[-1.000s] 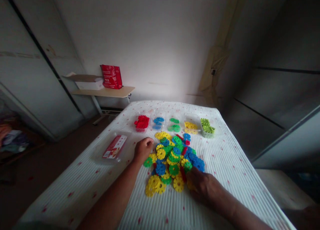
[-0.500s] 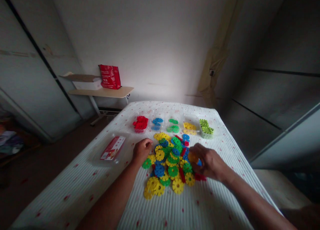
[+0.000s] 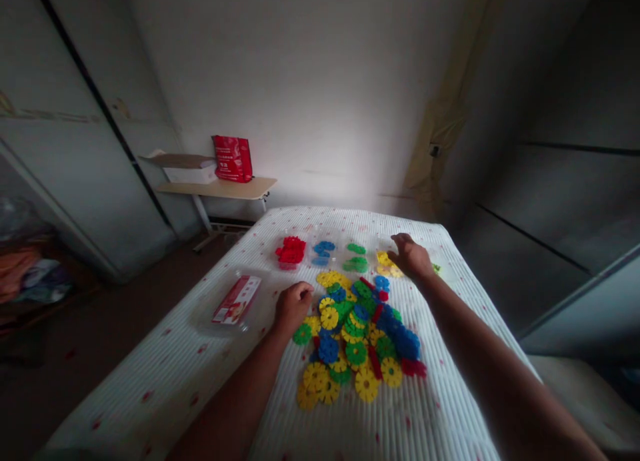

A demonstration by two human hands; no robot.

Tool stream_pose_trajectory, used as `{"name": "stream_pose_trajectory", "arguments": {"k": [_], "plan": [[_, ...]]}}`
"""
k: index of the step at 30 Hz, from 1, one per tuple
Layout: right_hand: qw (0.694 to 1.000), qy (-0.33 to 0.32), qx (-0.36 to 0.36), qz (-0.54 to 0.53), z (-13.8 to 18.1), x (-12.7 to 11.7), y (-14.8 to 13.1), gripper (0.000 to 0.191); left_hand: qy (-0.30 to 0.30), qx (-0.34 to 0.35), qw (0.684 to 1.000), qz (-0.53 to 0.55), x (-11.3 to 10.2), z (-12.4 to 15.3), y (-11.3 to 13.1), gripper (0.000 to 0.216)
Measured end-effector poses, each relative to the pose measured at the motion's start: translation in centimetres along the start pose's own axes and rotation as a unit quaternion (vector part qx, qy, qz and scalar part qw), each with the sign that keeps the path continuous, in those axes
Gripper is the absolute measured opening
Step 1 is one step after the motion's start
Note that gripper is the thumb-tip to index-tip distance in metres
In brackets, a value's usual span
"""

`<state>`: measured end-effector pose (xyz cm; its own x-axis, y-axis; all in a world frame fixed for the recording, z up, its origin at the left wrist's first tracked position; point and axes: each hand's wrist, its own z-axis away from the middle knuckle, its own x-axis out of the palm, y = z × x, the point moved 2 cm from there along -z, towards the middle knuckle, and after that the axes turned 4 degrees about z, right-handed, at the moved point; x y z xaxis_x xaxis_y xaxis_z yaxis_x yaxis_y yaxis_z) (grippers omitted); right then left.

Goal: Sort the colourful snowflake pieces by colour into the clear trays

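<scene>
My right hand (image 3: pixel 411 257) is over the clear tub of yellow pieces (image 3: pixel 387 266), its thumb and fingers apart with nothing visible between them. To the left of the heap, my left hand (image 3: pixel 294 302) rests on the cloth, fingers curled together and no piece showing in them. Between my forearms lies a heap of notched plastic discs: yellow discs (image 3: pixel 367 385), green discs (image 3: pixel 356 353), blue discs (image 3: pixel 329 348) and a few red discs (image 3: pixel 414 367). My right hand and forearm cover most of the tub of light green pieces (image 3: pixel 437 269).
Clear tubs with red pieces (image 3: pixel 291 251), blue pieces (image 3: pixel 323 249) and green pieces (image 3: pixel 356 263) line the far side. A labelled clear plastic box (image 3: pixel 237 301) lies left on the quilted cloth (image 3: pixel 200 387). Behind, a side table (image 3: pixel 235 189) holds a red bag (image 3: pixel 233 159) and a box (image 3: pixel 190 173).
My right hand has moved from the heap's right side, where it held a yellow disc, forward to the yellow tub, and its fingers have opened. The left hand stays beside the heap. The view has shifted slightly.
</scene>
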<state>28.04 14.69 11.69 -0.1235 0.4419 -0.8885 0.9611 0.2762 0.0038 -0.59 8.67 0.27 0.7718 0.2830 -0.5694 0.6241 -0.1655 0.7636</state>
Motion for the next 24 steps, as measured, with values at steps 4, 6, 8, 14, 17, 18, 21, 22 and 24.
{"name": "stream_pose_trajectory", "arguments": {"k": [4, 6, 8, 14, 17, 18, 21, 22, 24], "plan": [[1.0, 0.02, -0.02, 0.007, 2.7, 0.3, -0.3, 0.025, -0.004, 0.002, 1.0, 0.009, 0.1, 0.1, 0.1, 0.017], [0.998, 0.04, -0.053, 0.017, 5.0, 0.5, -0.3, 0.028, -0.001, 0.001, 1.0, 0.013, 0.1, 0.2, 0.2, 0.017], [0.995, 0.055, -0.085, 0.026, 7.5, 1.0, 0.1, 0.03, 0.001, 0.0, 1.0, 0.015, 0.1, 0.3, 0.2, 0.017], [0.997, 0.02, -0.069, -0.032, 11.8, 4.1, 2.6, 0.03, -0.003, -0.002, 1.0, 0.012, 0.1, 0.2, 0.3, 0.015], [0.996, 0.001, -0.03, -0.079, 11.7, 5.0, 3.2, 0.03, -0.01, 0.004, 1.0, 0.016, 0.1, 0.2, 0.3, 0.016], [0.996, -0.002, -0.02, -0.089, 11.6, 5.1, 3.3, 0.03, -0.013, 0.009, 1.0, 0.016, 0.1, 0.3, 0.3, 0.016], [0.994, -0.014, -0.01, -0.104, 11.3, 5.1, 3.2, 0.03, -0.024, 0.026, 0.999, 0.017, 0.0, 0.4, 0.4, 0.015], [0.994, -0.016, -0.008, -0.108, 11.3, 5.1, 3.1, 0.03, -0.03, 0.03, 0.999, 0.017, 0.0, 0.4, 0.4, 0.015], [0.993, -0.016, -0.002, -0.115, 11.3, 5.0, 3.1, 0.029, -0.044, 0.038, 0.998, 0.023, -0.1, 0.5, 0.6, 0.016]]}}
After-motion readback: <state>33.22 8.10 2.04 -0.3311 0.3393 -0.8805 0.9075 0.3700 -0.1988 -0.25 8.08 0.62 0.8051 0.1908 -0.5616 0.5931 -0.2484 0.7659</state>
